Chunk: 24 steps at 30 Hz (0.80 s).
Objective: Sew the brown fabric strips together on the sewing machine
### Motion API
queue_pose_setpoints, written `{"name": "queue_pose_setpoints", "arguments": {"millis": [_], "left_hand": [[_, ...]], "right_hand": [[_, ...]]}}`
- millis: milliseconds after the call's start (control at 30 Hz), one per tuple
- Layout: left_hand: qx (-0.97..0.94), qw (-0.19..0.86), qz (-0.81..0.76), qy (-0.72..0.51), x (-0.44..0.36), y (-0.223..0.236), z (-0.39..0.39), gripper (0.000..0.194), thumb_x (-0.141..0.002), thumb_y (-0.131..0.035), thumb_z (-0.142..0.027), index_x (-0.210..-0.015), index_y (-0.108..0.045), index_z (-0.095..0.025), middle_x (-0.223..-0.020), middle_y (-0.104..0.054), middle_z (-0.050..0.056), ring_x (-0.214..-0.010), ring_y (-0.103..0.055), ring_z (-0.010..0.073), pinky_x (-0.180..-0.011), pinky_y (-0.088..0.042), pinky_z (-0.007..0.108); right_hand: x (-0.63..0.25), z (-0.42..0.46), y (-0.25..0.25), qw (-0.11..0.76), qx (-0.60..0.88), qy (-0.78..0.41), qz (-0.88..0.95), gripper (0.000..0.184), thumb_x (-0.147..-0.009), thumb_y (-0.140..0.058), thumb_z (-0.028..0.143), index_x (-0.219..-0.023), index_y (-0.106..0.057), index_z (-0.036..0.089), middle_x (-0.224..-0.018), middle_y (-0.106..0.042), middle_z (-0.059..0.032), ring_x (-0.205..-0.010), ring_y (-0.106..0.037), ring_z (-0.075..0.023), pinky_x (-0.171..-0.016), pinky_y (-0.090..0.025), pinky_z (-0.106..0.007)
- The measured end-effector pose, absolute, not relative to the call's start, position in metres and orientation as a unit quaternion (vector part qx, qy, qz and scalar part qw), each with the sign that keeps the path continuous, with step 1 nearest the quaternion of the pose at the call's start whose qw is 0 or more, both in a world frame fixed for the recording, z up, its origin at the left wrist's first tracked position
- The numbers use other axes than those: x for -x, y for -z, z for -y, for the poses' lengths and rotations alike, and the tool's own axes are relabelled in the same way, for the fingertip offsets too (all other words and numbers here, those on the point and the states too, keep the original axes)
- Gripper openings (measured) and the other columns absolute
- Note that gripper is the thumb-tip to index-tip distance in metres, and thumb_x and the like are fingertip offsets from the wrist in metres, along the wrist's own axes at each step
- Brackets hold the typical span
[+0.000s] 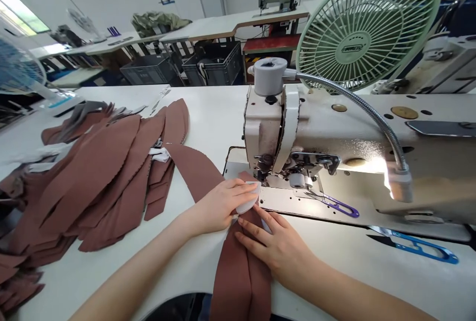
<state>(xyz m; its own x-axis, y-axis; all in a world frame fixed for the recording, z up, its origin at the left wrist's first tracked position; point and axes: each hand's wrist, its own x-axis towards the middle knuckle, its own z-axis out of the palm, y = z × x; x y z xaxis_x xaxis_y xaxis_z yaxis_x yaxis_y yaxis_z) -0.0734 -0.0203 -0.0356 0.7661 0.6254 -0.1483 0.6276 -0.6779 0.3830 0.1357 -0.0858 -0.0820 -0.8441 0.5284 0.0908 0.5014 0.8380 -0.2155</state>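
My left hand (221,204) is closed on a small white piece with a rounded edge (247,199), fingers over its top, in front of the sewing machine's needle area (262,175). Beneath lies a reddish-brown fabric panel (234,271), which hangs over the front table edge and shows a lengthwise seam. My right hand (273,241) rests with fingers stretched out on this panel, its fingertips close to the white piece. Another brown fabric strip (195,167) runs from under my left hand toward the pile at left. The needle tip is too small to make out.
A large pile of brown fabric pieces (100,172) covers the left of the white table. Purple thread snips (338,205) lie on the machine bed, blue snips (420,246) nearer the front right. A green fan (353,46) and a flexible lamp (399,182) stand behind and over the machine.
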Motion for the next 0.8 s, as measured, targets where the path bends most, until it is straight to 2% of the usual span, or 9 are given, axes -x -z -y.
{"name": "queue_pose_setpoints", "arguments": {"millis": [200, 367, 533, 800], "left_hand": [[-0.930, 0.201, -0.308, -0.017, 0.076, 0.039, 0.014, 0.057, -0.079, -0.045, -0.005, -0.133, -0.048, -0.021, -0.147, -0.040, 0.003, -0.140, -0.028, 0.0202, -0.114, -0.031, 0.039], [-0.935, 0.194, -0.295, -0.025, 0.078, 0.043, 0.010, 0.058, -0.078, -0.044, -0.003, -0.133, -0.048, -0.020, -0.147, -0.040, 0.002, -0.139, -0.030, 0.0201, -0.114, -0.031, 0.039], [-0.934, 0.201, -0.295, -0.032, 0.079, 0.047, 0.011, 0.056, -0.079, -0.045, -0.005, -0.133, -0.048, -0.020, -0.147, -0.040, 0.002, -0.139, -0.030, 0.0202, -0.115, -0.030, 0.040], [-0.925, 0.202, -0.322, -0.021, 0.069, 0.046, 0.006, 0.056, -0.077, -0.044, -0.002, -0.131, -0.049, -0.018, -0.147, -0.040, 0.003, -0.139, -0.029, 0.0192, -0.116, -0.029, 0.039]], "right_hand": [[-0.134, 0.084, 0.078, 0.086, 0.266, -0.107, 0.954, 0.046, -0.089, -0.049, 0.018, -0.135, -0.051, 0.019, -0.141, -0.048, -0.0085, -0.133, -0.035, -0.0357, -0.097, -0.041, -0.052], [-0.134, 0.083, 0.076, 0.077, 0.261, -0.109, 0.956, 0.044, -0.090, -0.048, 0.019, -0.133, -0.052, 0.016, -0.140, -0.049, -0.0096, -0.132, -0.036, -0.0400, -0.097, -0.041, -0.055], [-0.134, 0.085, 0.077, 0.102, 0.265, -0.090, 0.955, 0.041, -0.090, -0.047, 0.018, -0.130, -0.055, 0.017, -0.138, -0.052, -0.0101, -0.131, -0.039, -0.0355, -0.096, -0.042, -0.051], [-0.141, 0.078, 0.078, 0.139, 0.284, -0.064, 0.946, 0.039, -0.089, -0.049, 0.017, -0.126, -0.059, 0.019, -0.133, -0.056, -0.0119, -0.127, -0.044, -0.0356, -0.085, -0.046, -0.046]]}}
